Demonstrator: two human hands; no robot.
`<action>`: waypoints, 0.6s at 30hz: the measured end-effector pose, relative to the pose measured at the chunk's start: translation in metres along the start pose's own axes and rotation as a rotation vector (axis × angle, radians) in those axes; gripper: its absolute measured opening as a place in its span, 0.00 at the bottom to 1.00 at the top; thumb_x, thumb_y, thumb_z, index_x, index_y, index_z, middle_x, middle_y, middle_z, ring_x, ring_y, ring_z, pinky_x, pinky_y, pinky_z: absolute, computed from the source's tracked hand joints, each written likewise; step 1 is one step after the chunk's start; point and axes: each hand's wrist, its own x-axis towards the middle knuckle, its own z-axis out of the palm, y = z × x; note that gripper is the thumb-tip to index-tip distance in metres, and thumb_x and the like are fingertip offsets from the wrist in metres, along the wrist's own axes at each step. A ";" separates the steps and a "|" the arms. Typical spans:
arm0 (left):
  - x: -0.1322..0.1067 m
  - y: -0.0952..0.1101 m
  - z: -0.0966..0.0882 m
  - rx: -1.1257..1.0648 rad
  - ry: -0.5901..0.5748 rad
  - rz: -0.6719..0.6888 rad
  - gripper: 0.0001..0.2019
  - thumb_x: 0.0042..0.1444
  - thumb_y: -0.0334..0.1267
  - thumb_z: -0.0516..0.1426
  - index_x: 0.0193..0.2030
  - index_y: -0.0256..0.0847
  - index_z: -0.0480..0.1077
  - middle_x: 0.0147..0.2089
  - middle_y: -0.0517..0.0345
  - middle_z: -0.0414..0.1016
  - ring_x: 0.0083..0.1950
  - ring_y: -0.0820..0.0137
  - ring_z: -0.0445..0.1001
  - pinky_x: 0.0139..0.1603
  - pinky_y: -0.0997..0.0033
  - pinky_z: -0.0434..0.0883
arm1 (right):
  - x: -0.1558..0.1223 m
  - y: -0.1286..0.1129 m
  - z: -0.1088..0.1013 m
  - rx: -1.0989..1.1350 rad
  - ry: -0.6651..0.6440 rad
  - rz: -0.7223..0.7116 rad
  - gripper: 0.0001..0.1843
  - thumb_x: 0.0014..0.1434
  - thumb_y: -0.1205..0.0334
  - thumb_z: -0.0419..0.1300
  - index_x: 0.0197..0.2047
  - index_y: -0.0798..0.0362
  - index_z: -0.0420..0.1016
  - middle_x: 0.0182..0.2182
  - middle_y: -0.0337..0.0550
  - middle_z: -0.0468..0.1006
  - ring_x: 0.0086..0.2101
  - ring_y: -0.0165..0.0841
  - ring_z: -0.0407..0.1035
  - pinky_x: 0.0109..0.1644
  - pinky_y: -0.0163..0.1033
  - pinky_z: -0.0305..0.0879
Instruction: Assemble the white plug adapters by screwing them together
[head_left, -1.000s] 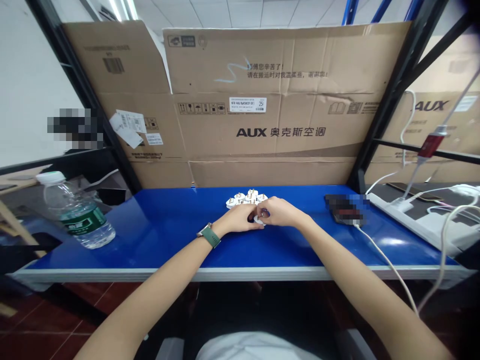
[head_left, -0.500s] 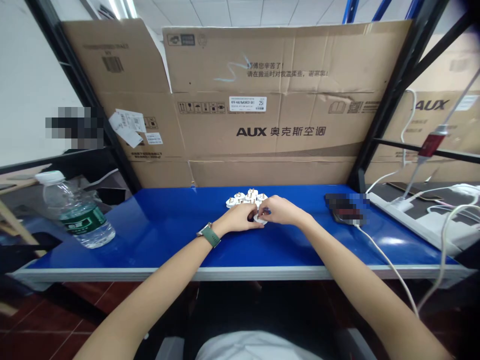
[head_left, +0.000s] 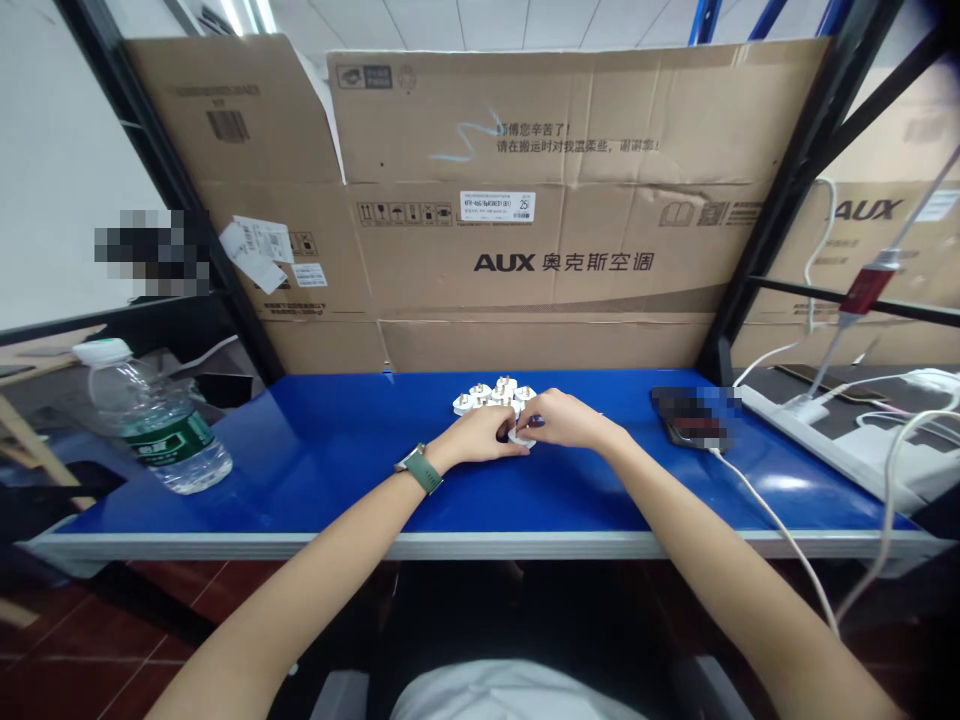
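Note:
Several white plugs (head_left: 505, 386) with brass-coloured pins pointing up stand close together on the blue table, just beyond my hands. My left hand (head_left: 478, 434), with a green-strapped watch on its wrist, curls its thumb and fingers around the left side of a white plug (head_left: 523, 438) nearest to me. From the right, my right hand (head_left: 568, 418) pinches the same plug near its top. My fingers cover much of this plug, so its pins are hard to make out. Part of the cluster is hidden behind my left hand.
A water bottle (head_left: 165, 430) stands at the table's left end. On the right lie a phone (head_left: 686, 418) with a white cable (head_left: 776, 525) and a white power strip (head_left: 832, 450). Cardboard (head_left: 562, 220) walls off the back, between black posts (head_left: 795, 200).
Both hands stay on the same plug in nearly the same place. My right fingertips have shifted very slightly, and the whole view has moved a little.

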 end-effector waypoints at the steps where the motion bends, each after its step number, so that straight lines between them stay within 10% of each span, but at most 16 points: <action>1: 0.000 0.000 0.000 -0.001 -0.003 -0.008 0.24 0.54 0.62 0.65 0.35 0.42 0.68 0.34 0.57 0.74 0.34 0.65 0.71 0.32 0.67 0.59 | -0.001 0.000 -0.002 0.046 0.034 -0.007 0.07 0.59 0.65 0.64 0.39 0.49 0.85 0.33 0.41 0.84 0.34 0.34 0.74 0.36 0.35 0.59; 11: -0.001 0.004 -0.003 -0.010 -0.006 -0.045 0.25 0.52 0.62 0.65 0.34 0.42 0.66 0.32 0.61 0.72 0.32 0.69 0.67 0.32 0.69 0.58 | 0.005 0.001 -0.008 1.040 0.458 -0.161 0.16 0.65 0.47 0.64 0.47 0.48 0.71 0.32 0.38 0.72 0.34 0.32 0.70 0.43 0.41 0.72; 18: -0.001 0.002 -0.002 -0.023 -0.015 -0.048 0.24 0.53 0.62 0.65 0.35 0.42 0.67 0.32 0.60 0.72 0.32 0.68 0.67 0.32 0.69 0.58 | 0.005 -0.003 -0.006 1.113 0.438 -0.097 0.20 0.56 0.48 0.73 0.44 0.50 0.76 0.35 0.40 0.76 0.36 0.35 0.77 0.45 0.44 0.77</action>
